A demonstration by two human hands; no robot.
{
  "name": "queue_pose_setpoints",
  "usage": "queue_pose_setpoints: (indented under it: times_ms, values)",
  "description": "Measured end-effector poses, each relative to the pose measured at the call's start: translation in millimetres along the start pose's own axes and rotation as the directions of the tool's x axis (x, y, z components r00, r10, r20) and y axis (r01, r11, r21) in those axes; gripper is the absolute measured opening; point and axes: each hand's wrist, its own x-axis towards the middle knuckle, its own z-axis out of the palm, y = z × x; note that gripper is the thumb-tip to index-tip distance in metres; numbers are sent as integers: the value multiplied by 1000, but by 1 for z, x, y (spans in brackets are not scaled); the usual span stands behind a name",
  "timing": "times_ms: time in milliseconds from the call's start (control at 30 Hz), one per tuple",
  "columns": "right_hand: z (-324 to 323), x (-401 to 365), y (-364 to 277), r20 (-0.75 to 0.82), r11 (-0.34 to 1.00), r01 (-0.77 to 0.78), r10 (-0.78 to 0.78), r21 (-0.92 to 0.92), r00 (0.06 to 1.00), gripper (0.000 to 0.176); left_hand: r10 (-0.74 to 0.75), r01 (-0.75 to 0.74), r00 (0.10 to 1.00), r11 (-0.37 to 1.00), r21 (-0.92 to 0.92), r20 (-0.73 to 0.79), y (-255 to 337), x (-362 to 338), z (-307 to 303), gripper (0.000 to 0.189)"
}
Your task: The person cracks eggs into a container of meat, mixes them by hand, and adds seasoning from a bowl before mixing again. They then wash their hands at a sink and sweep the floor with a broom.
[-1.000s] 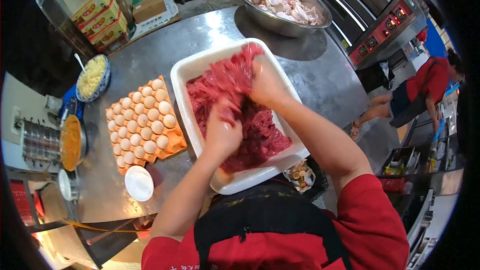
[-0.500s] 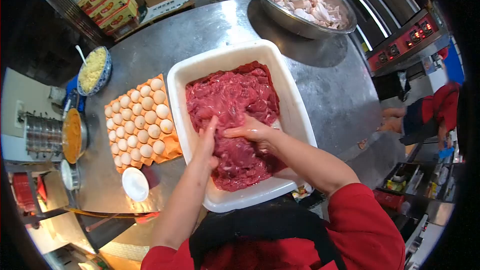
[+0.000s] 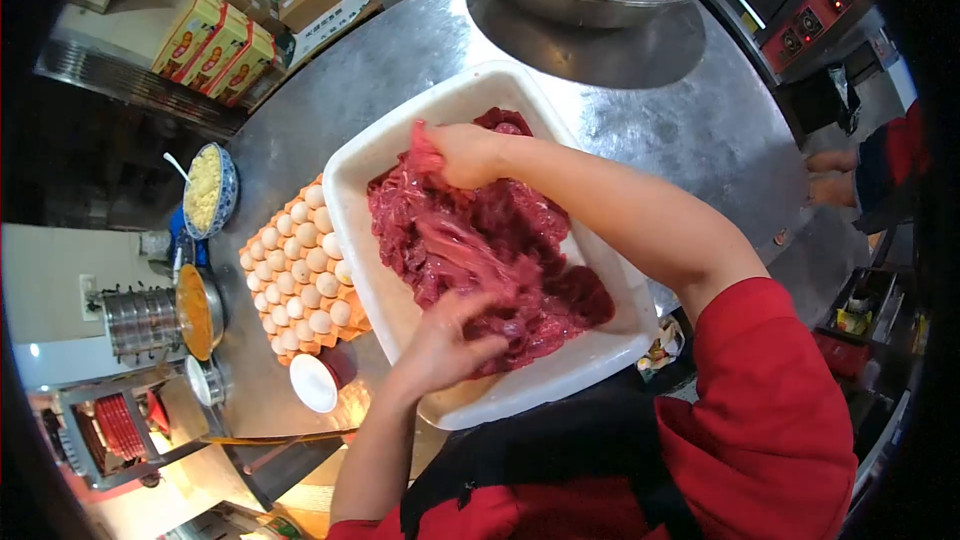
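Steel worktop [image 3: 700, 120] fills the view, and the white tub [image 3: 345, 220] sits right at its near edge, close against the person, seemingly so both arms reach every corner; inside lies the sliced red meat [image 3: 490, 250], heaped through the middle. Pushed out of the way at the far side, a steel bowl [image 3: 580, 2] of pale pieces; the egg tray [image 3: 300, 280] waits just left of the tub. Right hand [image 3: 465, 155] is closed on a bunch of strips at the far-left corner, lifting them; left hand [image 3: 440, 350] lies spread wide on the near end, apparently steadying the heap
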Motion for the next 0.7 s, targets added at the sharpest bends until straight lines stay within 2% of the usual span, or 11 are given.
queue_pose_setpoints:
  times_ms: [100,167,200,300,333,367,500,567,600,667,700]
  values:
    - [27,-23,25,-159,940,-321,301,-116,940,80,146,-82,958,964,253,-246,-45,14,3,58]
    - [43,-45,18,-69,946,-295,287,-139,955,88,-204,-56,803,910,-412,-560,-74,46,-7,74]
    - [56,-51,23,-5,956,-242,244,-166,970,89,-197,-69,797,909,-411,-571,-88,59,-2,74]
    - [66,-87,11,206,953,-123,184,-278,961,80,-342,3,794,829,-559,-503,-101,86,0,85]
    - [72,-96,8,274,957,-116,190,-264,943,75,-402,171,856,814,-556,-326,-98,87,-3,87]
    - [83,-107,11,253,983,-138,164,-119,953,71,-468,339,873,784,-520,-137,-86,82,-7,89]
    - [65,-130,-11,272,939,-232,160,255,949,55,-375,391,904,533,-750,205,-51,60,13,71]
    - [50,-124,-25,42,813,-21,-4,581,999,51,-279,350,895,-42,-936,347,-58,51,23,57]
    - [32,-117,-35,75,803,-59,17,594,997,51,-283,353,893,-45,-935,350,-57,45,24,57]
    - [32,-78,-20,-171,885,239,-184,400,968,55,-275,297,909,-96,-950,312,-40,34,15,48]
    - [32,-55,-11,-255,923,299,-237,242,938,57,-326,255,919,67,-965,220,-40,33,12,45]
